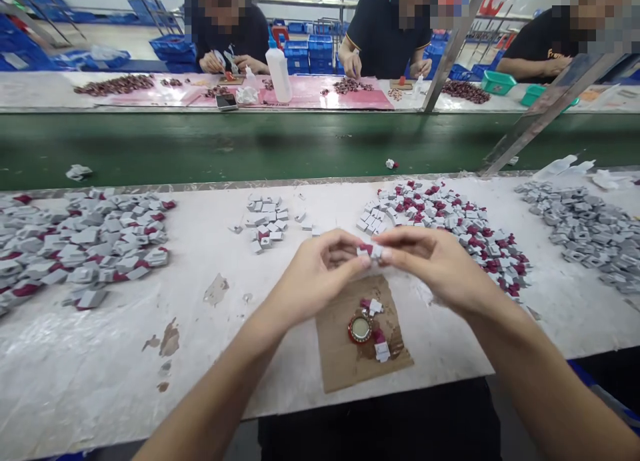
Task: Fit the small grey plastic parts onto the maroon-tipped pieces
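Observation:
A small grey and dark red piece is pinched between the fingertips of my left hand and my right hand, above the far edge of a brown cardboard sheet. On the cardboard stands a small round container with a red rim. Beside it lie two grey and dark red pieces, one behind it and one nearer me. Just beyond my hands is a small group of grey pieces.
Piles of grey and red pieces lie left and right, with plain grey parts farther right. A green belt runs behind the table. Slanted metal posts rise at right. Several people work across the belt.

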`<control>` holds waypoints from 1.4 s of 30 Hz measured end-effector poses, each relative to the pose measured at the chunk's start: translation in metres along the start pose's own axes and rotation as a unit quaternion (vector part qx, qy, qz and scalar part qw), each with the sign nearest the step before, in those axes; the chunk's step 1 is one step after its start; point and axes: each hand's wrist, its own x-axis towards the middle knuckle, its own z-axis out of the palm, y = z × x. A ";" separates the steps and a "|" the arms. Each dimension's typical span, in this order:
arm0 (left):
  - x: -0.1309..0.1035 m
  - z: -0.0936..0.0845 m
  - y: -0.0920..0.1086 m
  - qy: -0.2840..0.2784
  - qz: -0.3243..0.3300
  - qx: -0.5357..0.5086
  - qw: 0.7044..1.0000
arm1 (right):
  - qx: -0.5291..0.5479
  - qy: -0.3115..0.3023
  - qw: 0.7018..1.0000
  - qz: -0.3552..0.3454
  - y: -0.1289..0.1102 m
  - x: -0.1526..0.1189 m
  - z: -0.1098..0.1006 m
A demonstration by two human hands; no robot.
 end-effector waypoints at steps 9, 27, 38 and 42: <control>0.155 -0.079 -0.010 0.232 -0.067 0.300 0.923 | -0.292 0.171 0.941 0.031 0.014 0.211 -0.048; 0.121 -0.068 -0.002 0.126 0.072 0.181 0.973 | 0.151 0.069 0.985 -0.037 0.006 0.147 0.005; -0.006 -0.010 0.000 -0.002 0.038 -0.001 0.999 | 0.005 -0.002 0.999 -0.044 -0.003 0.005 0.014; -0.039 -0.014 -0.010 0.035 0.065 0.158 0.985 | -0.070 0.034 0.995 -0.065 0.024 -0.041 0.016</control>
